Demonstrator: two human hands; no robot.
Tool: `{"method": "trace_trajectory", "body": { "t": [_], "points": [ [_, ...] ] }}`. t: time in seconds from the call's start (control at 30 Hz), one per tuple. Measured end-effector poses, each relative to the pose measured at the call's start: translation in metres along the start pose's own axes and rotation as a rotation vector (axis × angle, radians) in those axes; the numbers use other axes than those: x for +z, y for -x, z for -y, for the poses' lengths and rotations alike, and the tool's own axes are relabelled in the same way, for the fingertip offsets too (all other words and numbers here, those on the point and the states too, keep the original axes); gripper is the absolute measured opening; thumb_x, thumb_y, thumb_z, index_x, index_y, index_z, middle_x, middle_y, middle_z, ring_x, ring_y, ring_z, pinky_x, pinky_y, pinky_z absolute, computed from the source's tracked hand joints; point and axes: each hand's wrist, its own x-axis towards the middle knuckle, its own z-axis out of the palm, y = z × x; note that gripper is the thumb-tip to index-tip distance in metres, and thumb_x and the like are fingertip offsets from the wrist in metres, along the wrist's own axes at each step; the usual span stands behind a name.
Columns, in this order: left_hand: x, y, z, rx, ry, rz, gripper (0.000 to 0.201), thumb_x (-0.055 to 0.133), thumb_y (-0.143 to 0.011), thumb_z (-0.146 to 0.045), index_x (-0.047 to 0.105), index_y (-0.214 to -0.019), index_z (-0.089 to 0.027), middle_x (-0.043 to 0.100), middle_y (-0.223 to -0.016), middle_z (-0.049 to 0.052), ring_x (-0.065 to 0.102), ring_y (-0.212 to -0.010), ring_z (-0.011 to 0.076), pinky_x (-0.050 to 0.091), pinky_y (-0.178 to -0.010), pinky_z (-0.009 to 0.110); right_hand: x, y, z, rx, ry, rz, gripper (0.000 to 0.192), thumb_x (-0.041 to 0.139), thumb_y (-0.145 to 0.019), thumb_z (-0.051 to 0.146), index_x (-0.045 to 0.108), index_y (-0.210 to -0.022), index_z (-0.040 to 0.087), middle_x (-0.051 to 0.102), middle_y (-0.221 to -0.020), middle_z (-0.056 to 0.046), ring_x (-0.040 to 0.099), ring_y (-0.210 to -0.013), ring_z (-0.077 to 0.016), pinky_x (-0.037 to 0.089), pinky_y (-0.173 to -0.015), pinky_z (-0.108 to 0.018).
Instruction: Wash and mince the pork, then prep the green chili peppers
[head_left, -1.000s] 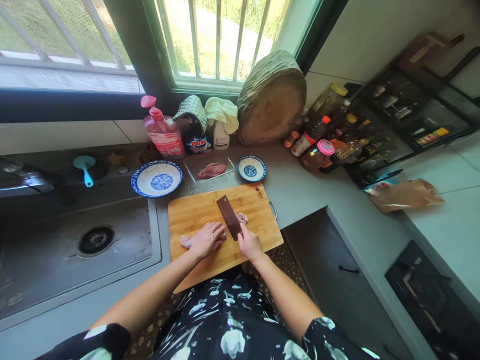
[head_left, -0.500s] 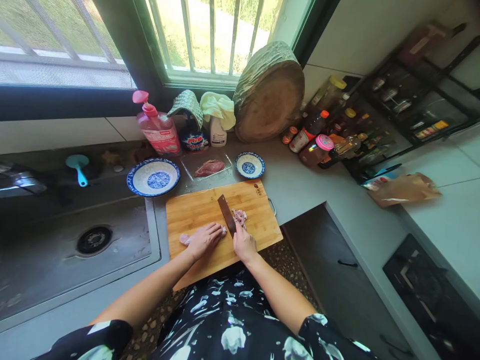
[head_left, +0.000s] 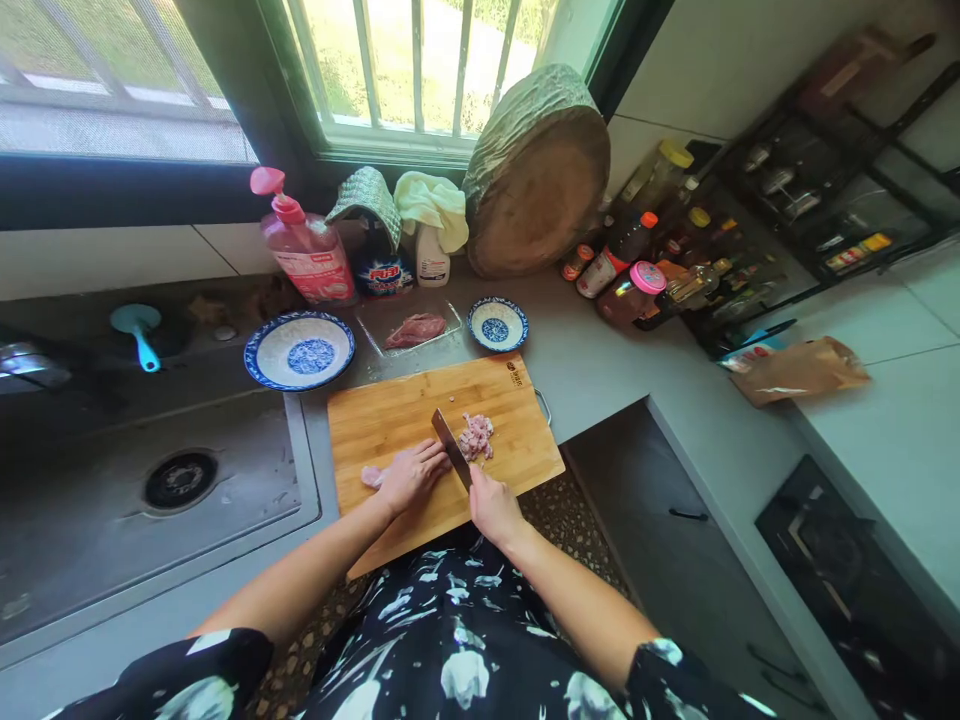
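Cleaver (head_left: 451, 449) drawn nearer body vs 1 s ago; cut pile (head_left: 477, 436) now clear of blade. Right hand (head_left: 491, 503) clenched on handle, left hand (head_left: 409, 474) pressing pork strip (head_left: 371, 476) flat on cutting board (head_left: 390, 415), bench centre. Step: dicing, approx. mid-strip; next cut needs fingertips tucked, probably. Count: 2 blue bowls, 1 tray w/ uncut meat (head_left: 415, 329).
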Motion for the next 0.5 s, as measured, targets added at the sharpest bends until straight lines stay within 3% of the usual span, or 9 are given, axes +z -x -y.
{"method": "trace_trajectory", "body": {
  "t": [0.13, 0.33, 0.5],
  "points": [
    [-0.001, 0.000, 0.001, 0.003, 0.028, -0.014, 0.029, 0.037, -0.091, -0.032, 0.062, -0.097, -0.018, 0.063, -0.102, 0.008, 0.055, -0.102, 0.0213, 0.046, -0.091, 0.039, 0.000, -0.025, 0.005, -0.009, -0.043, -0.033, 0.043, 0.037, -0.086, 0.019, 0.038, -0.129, 0.012, 0.065, -0.096, -0.013, 0.064, -0.082, -0.0208, 0.048, -0.071, -0.027],
    [-0.001, 0.001, 0.003, 0.032, 0.032, -0.025, 0.027, 0.039, -0.090, -0.030, 0.061, -0.097, -0.017, 0.063, -0.103, 0.008, 0.056, -0.101, 0.0213, 0.047, -0.091, 0.038, 0.012, -0.004, -0.007, -0.001, -0.055, -0.044, 0.041, 0.033, -0.088, 0.021, 0.040, -0.128, 0.014, 0.066, -0.090, -0.011, 0.064, -0.078, -0.0202, 0.049, -0.069, -0.027],
    [-0.005, 0.000, 0.002, 0.058, 0.101, -0.070, 0.028, 0.037, -0.091, -0.032, 0.062, -0.092, -0.019, 0.064, -0.096, 0.006, 0.058, -0.095, 0.0183, 0.047, -0.090, 0.038, 0.004, -0.019, -0.006, 0.057, -0.010, -0.062, 0.047, 0.034, -0.088, 0.022, 0.034, -0.134, 0.012, 0.064, -0.102, -0.015, 0.064, -0.082, -0.0210, 0.049, -0.073, -0.029]
  ]
}}
